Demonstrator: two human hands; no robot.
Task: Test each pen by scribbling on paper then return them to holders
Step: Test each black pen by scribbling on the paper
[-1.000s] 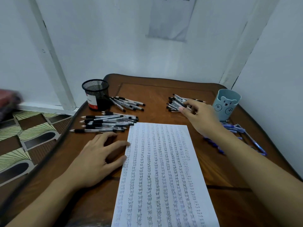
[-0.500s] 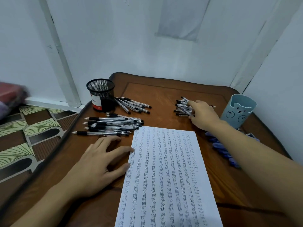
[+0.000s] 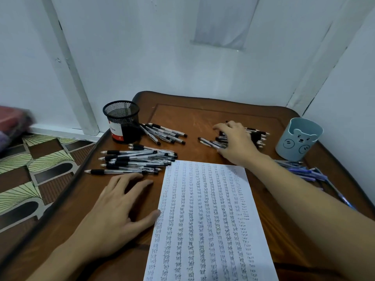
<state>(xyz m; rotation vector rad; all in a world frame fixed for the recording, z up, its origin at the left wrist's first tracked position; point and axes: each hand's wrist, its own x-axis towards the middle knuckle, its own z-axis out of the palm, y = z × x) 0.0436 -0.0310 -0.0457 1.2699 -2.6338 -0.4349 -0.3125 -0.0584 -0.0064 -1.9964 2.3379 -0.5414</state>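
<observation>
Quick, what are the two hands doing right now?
Left hand: open, flat on the table, holding nothing.
Right hand: spread over the pen pile; grip cannot be told.

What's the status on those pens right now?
Left hand flat on table, empty. Right hand spread over black pens, no grip visible. Paper full of scribbles. Nothing in the way.

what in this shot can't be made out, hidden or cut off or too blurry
- Head view: the right hand covers the far pile of pens, so whether it grips one is unclear.
- Inside of the blue cup and the mesh holder: walls hide any contents.
- The paper is cut off by the bottom edge.
- The blue pens are partly behind the right forearm.
- Reddish thing at the left edge: too blurred to name.
</observation>
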